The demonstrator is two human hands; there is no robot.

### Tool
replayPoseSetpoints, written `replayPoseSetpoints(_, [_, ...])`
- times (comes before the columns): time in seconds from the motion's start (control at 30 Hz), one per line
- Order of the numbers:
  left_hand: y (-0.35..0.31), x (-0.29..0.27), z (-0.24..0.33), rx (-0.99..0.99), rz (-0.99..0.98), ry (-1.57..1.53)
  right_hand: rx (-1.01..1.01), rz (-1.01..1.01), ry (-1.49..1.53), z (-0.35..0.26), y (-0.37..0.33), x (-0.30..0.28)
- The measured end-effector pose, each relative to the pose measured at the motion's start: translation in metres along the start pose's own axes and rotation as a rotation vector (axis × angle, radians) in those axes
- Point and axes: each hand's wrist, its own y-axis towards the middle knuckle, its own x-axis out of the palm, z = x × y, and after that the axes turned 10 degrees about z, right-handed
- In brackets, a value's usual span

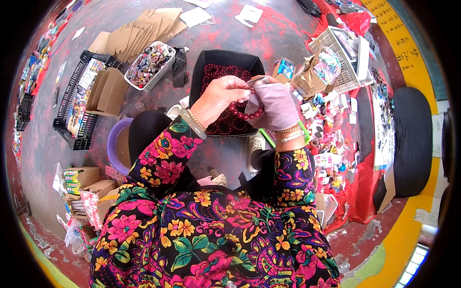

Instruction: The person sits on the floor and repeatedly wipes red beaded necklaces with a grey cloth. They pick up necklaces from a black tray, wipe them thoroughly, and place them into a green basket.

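Holding red bead bracelet [247, 114] between both hands' grip, above black bin [225, 57]

A floor-level packing workshop: around a black bin of red beads [225, 72] lie flattened cardboard boxes [144, 29], a white basket of trinkets [150, 65], black crates [79, 101] and heaps of packaged goods [331, 139] on worn painted concrete [48, 144].

The round wooden beads of the bracelet [246, 114] are dark red, like those filling the black square fabric bin [225, 58]. The right hand [277, 104] wears a mauve knitted glove. The sleeves [165, 158] show pink, yellow and green flowers on black.
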Motion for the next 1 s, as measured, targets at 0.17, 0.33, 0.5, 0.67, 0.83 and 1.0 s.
replayPoseSetpoints(0.17, [-0.005, 0.004, 0.002, -0.031, -0.011, 0.023, 0.072, -0.115, -0.168, -0.001, 0.003, -0.006])
replayPoseSetpoints(0.33, [-0.001, -0.001, -0.003, -0.031, -0.023, 0.069, -0.044, -0.074, -0.187, -0.002, 0.005, -0.016])
replayPoseSetpoints(0.5, [0.002, 0.001, -0.005, 0.045, -0.033, 0.106, 0.224, -0.092, 0.173, 0.005, -0.005, 0.003])
replayPoseSetpoints(0.67, [-0.003, 0.003, -0.003, 0.018, -0.008, 0.094, -0.041, -0.167, -0.252, 0.004, 0.002, -0.008])
replayPoseSetpoints(0.83, [0.003, -0.001, -0.008, 0.018, -0.011, 0.107, -0.034, -0.046, -0.201, 0.005, 0.001, -0.018])
replayPoseSetpoints(1.0, [0.002, -0.002, -0.006, 0.053, -0.002, 0.150, -0.096, 0.009, -0.146, 0.004, 0.001, -0.004])
